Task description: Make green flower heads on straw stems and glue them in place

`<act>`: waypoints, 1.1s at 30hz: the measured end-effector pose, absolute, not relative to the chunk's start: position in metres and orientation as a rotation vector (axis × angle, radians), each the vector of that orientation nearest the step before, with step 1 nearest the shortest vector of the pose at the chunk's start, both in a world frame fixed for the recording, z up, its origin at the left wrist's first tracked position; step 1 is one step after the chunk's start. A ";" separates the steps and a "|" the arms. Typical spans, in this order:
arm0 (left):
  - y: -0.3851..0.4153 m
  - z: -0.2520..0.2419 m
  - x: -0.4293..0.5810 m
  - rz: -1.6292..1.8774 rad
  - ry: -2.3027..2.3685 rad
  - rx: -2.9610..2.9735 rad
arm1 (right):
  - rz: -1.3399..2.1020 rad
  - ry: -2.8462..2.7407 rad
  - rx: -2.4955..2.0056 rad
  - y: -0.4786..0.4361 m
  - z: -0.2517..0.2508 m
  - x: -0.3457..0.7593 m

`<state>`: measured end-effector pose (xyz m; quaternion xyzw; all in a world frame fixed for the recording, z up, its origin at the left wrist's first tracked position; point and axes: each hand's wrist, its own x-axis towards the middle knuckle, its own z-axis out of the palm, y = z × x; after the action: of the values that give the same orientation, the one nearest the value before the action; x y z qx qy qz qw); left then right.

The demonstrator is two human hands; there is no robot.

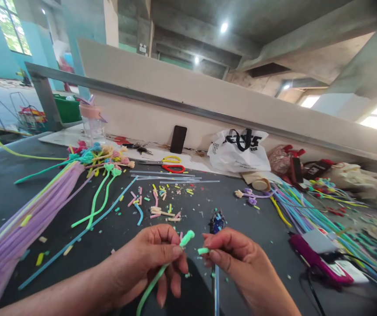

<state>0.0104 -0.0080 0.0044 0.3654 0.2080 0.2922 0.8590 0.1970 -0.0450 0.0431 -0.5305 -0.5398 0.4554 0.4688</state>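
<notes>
My left hand (157, 254) pinches a light green pipe cleaner (154, 287) between thumb and forefinger. Its bunched, fluffy tip (187, 238) sticks out above the thumb, and its stem hangs toward the lower edge. Just across a small gap, my right hand (236, 261) grips a short cut green piece (203, 251) between thumb and fingers. The piece and the tip are apart. Behind the right hand lies a dark blue object (217, 221), partly hidden. A clear rod (216, 289) runs below it toward the bottom edge.
Cut bits (165, 213) litter the dark table. Lavender pipe cleaners (44, 210) lie left, a mixed bundle (300, 206) right. Farther back are scissors (172, 167), clear sticks (175, 177), a phone (178, 139), a white bag (239, 151) and a cup (92, 123). A corded magenta object (320, 263) lies right.
</notes>
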 end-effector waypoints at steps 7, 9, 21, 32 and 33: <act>-0.012 0.002 0.011 0.521 0.429 0.809 | 1.082 -1.380 -1.315 -0.045 0.038 0.195; -0.012 0.002 0.011 0.528 0.469 0.839 | 0.979 -1.435 -1.383 -0.046 0.037 0.197; -0.015 0.002 0.014 0.553 0.900 1.328 | 0.579 -1.798 -1.472 -0.048 0.042 0.199; -0.017 0.007 0.012 0.596 0.892 1.444 | 0.597 -1.893 -1.430 -0.049 0.040 0.196; -0.018 0.007 0.012 0.595 0.896 1.457 | 0.591 -1.899 -1.435 -0.048 0.039 0.195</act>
<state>0.0120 -0.0176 0.0066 0.6331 0.3892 0.2584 0.6172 0.1954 -0.0484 0.0389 -0.5509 -0.7286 0.2268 0.3378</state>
